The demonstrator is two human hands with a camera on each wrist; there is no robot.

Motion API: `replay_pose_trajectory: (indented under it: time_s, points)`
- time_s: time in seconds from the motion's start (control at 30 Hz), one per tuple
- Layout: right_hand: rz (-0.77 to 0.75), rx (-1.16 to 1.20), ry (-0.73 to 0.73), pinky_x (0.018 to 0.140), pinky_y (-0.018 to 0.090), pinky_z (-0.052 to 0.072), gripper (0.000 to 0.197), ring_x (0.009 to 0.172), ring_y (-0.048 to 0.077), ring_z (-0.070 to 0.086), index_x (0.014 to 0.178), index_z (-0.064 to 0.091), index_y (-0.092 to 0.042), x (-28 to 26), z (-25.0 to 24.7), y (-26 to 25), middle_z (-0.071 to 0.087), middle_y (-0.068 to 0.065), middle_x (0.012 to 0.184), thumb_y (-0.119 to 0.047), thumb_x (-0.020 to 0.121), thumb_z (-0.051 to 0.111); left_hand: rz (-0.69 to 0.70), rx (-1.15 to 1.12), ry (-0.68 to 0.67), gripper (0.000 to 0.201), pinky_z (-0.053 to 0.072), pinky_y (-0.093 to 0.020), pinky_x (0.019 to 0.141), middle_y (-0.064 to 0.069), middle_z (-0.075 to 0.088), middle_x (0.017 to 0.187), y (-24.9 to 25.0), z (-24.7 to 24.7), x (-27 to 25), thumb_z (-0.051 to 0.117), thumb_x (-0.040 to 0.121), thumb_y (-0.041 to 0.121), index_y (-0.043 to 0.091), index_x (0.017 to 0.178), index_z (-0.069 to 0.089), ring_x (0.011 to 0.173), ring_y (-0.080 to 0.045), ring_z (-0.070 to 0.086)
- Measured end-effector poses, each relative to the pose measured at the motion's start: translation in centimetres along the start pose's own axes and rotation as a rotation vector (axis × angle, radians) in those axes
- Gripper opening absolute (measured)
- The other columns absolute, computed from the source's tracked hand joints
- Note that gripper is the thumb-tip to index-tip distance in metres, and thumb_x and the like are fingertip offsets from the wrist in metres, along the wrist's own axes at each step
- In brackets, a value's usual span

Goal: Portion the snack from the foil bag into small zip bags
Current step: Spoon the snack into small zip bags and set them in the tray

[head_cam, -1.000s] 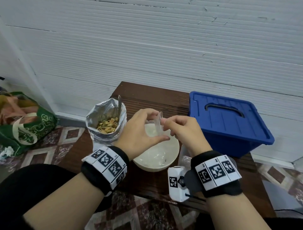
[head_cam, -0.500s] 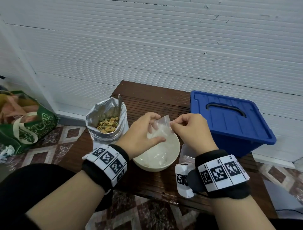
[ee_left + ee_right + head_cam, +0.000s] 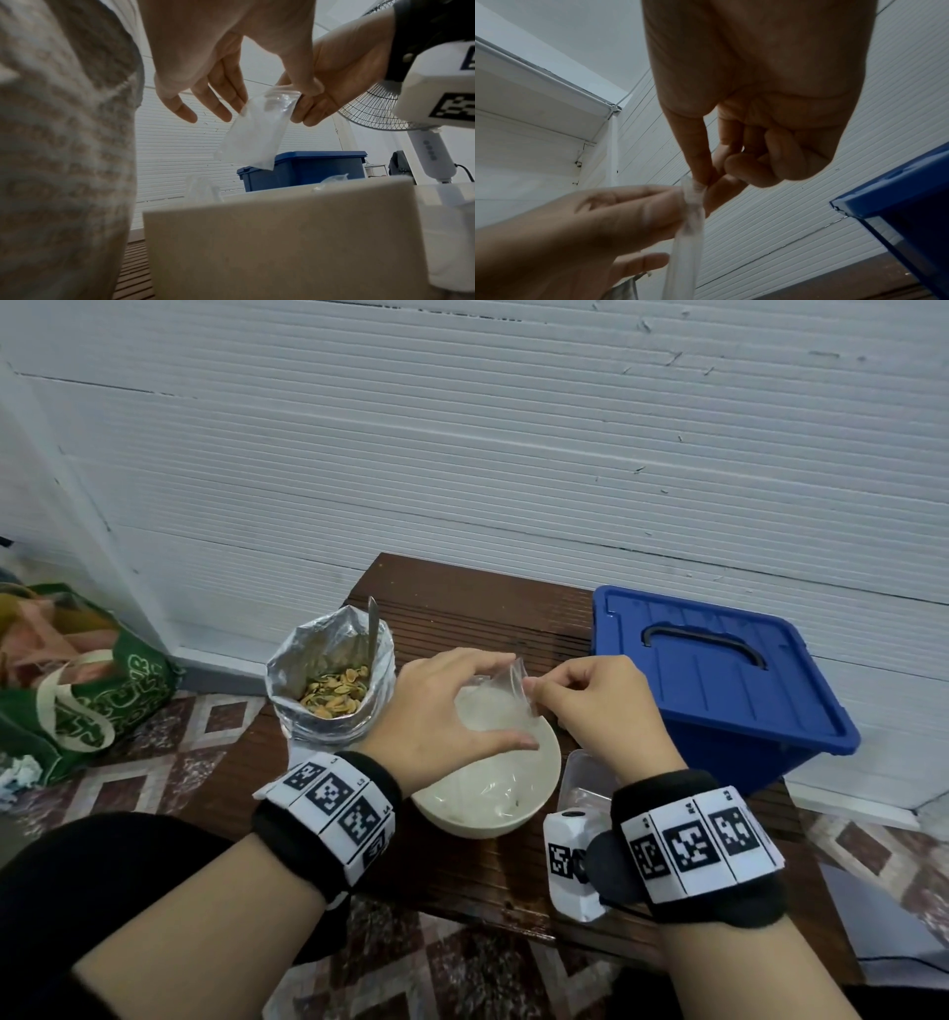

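Both hands' fingers (image 3: 534, 698) pinched on a limp, clear zip bag (image 3: 506, 683) (empty) above the round bowl (image 3: 544, 778).

Small clear zip bag (image 3: 500, 698) empty, hanging upright above the cream bowl (image 3: 534, 793); more clear bags lie inside it. Foil bag (image 3: 328, 677) stands open left of the bowl, holding yellow-green snack (image 3: 336, 693)

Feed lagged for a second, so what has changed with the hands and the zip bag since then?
Both hands, left hand and right hand, still pinch the zip bag over the bowl. It has turned from edge-on to face the camera. The foil bag, spoon and blue box stayed put.
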State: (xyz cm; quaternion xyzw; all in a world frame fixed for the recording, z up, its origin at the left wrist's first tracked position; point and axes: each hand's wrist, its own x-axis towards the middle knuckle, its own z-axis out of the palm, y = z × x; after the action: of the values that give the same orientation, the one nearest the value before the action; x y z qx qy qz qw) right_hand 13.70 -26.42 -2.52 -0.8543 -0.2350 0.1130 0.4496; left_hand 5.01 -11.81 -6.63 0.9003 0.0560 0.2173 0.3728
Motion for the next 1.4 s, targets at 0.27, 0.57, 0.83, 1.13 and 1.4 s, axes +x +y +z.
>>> replay_pose_trajectory:
  time_s: [0.27,0.57,0.83,1.13,1.4]
  points:
    - [0.024,0.109,0.037,0.065,0.020,0.040,0.029,0.061,-0.001,0.055,0.070,0.072,-0.018,0.0,0.2,0.1,0.068,-0.008,0.064,-0.036,0.090,0.061,0.008,-0.064,0.130,0.036,0.039,-0.004,0.087,0.014,0.068,0.101,0.4,-0.3,0.1,0.082,0.072,0.034,0.025,0.105,0.069,0.099,0.002,0.059]
    - [0.132,0.372,0.127,0.049,0.025,0.046,0.034,0.057,0.010,0.056,0.087,0.070,-0.016,-0.1,0.0,-0.1,0.070,0.007,0.075,-0.040,0.096,0.049,0.037,-0.284,0.251,0.034,0.051,-0.025,0.088,0.010,0.070,0.104,3.8,-3.8,0.4,0.080,0.075,0.031,0.027,0.107,0.068,0.100,-0.005,0.064]
    - [0.039,0.329,-0.011,0.053,0.027,0.054,0.025,0.066,0.014,0.062,0.089,0.069,-0.018,-0.9,3.0,-1.9,0.069,0.006,0.080,-0.036,0.095,0.052,-0.077,-0.274,0.398,0.031,0.053,-0.027,0.090,0.012,0.071,0.101,2.9,-10.2,0.6,0.079,0.076,0.034,0.031,0.106,0.068,0.097,-0.004,0.065]
    - [0.001,0.263,-0.165,0.056,0.035,0.059,0.025,0.077,0.019,0.068,0.099,0.070,-0.016,-1.7,8.1,-4.6,0.069,0.008,0.083,-0.038,0.090,0.062,-0.468,-0.130,0.338,0.037,0.040,-0.019,0.083,0.012,0.061,0.110,-1.2,-12.1,0.7,0.072,0.080,0.043,0.023,0.110,0.066,0.099,-0.005,0.054]
    - [0.044,0.289,-0.236,0.065,0.051,0.058,0.029,0.074,0.034,0.069,0.076,0.064,-0.002,-1.0,11.3,-5.0,0.063,0.022,0.071,-0.028,0.084,0.053,-0.567,-0.294,0.277,0.013,0.049,-0.033,0.092,0.005,0.068,0.106,-2.7,-11.6,0.9,0.075,0.080,0.033,0.025,0.087,0.068,0.102,-0.014,0.061]
